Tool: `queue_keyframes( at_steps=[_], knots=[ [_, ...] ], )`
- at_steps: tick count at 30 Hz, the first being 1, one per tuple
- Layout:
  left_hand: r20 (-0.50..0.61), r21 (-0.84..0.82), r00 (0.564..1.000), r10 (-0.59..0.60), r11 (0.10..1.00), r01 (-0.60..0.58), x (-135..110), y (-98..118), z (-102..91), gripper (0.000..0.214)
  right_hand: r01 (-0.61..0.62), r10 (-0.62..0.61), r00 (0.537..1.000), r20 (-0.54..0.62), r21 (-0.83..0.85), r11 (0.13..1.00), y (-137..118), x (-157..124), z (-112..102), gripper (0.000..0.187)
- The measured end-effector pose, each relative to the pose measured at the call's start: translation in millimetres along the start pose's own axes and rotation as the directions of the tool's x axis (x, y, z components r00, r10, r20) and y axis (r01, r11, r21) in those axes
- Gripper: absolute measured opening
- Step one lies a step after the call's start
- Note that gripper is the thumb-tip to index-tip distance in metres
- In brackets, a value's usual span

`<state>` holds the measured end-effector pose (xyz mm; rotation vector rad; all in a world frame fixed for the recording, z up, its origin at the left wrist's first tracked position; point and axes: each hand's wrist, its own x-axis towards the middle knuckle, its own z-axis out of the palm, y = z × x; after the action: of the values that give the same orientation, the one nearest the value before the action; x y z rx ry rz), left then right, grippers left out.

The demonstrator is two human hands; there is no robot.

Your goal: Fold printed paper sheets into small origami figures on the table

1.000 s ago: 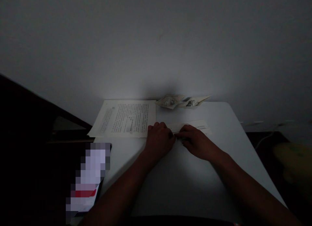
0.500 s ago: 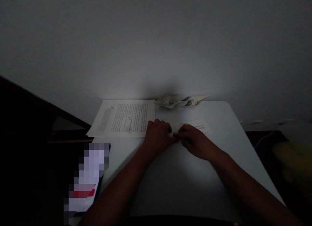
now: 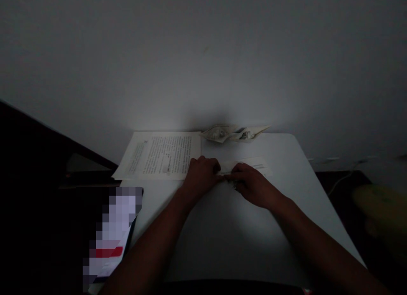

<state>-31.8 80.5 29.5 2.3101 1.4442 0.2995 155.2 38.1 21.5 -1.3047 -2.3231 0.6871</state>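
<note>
My left hand [image 3: 202, 174] and my right hand [image 3: 252, 184] meet over the middle of the white table, fingers bent and pressed onto a small folded piece of printed paper [image 3: 258, 164]. The paper shows behind and between the hands; its near part is covered by my fingers. My right thumb and fingers pinch at its near edge, close to the tip of my left thumb. Just behind stand two folded, boat-like paper shapes [image 3: 219, 134], side by side against the wall, with something pale inside that I cannot make out.
Printed sheets [image 3: 152, 155] lie at the table's [image 3: 222, 244] back left, slightly over its edge. A lit phone [image 3: 116, 227], its screen blurred out, lies along the left edge beside my left forearm. A wall [image 3: 203, 66] rises behind. A cable [image 3: 340, 182] hangs at the right.
The hands stay almost in place on the folded paper, with slight finger movement at its near edge. The whole view has shifted a little.
</note>
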Motion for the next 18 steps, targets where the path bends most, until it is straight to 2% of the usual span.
queue_keyframes(
  at_steps=[6, 10, 15, 18],
  knots=[
    [-0.022, -0.032, 0.999, -0.04, 0.999, 0.039, -2.3, -5.9, -8.7, 0.012, -0.008, 0.008, 1.0, 0.0, -0.015, 1.0, 0.0, 1.2, -0.3, 0.05],
    [-0.102, -0.039, 0.994, -0.043, 0.998, 0.039, -4.6, -7.8, -9.1, 0.009, -0.006, 0.006, 1.0, -0.011, 0.001, 1.0, 3.6, -0.2, 2.1, 0.049],
    [-0.279, -0.089, 0.96, 0.008, 0.995, -0.034, -8.8, -1.9, 1.8, 0.006, 0.016, -0.015, 0.999, -0.051, 0.017, 1.0, 4.4, -1.7, 4.1, 0.045],
    [-0.32, -0.127, 0.946, 0.051, 0.987, -0.096, -12.3, 7.7, 14.0, 0.006, 0.041, -0.037, 0.996, -0.076, 0.048, 0.998, 3.0, -1.3, 3.6, 0.043]
  ],
)
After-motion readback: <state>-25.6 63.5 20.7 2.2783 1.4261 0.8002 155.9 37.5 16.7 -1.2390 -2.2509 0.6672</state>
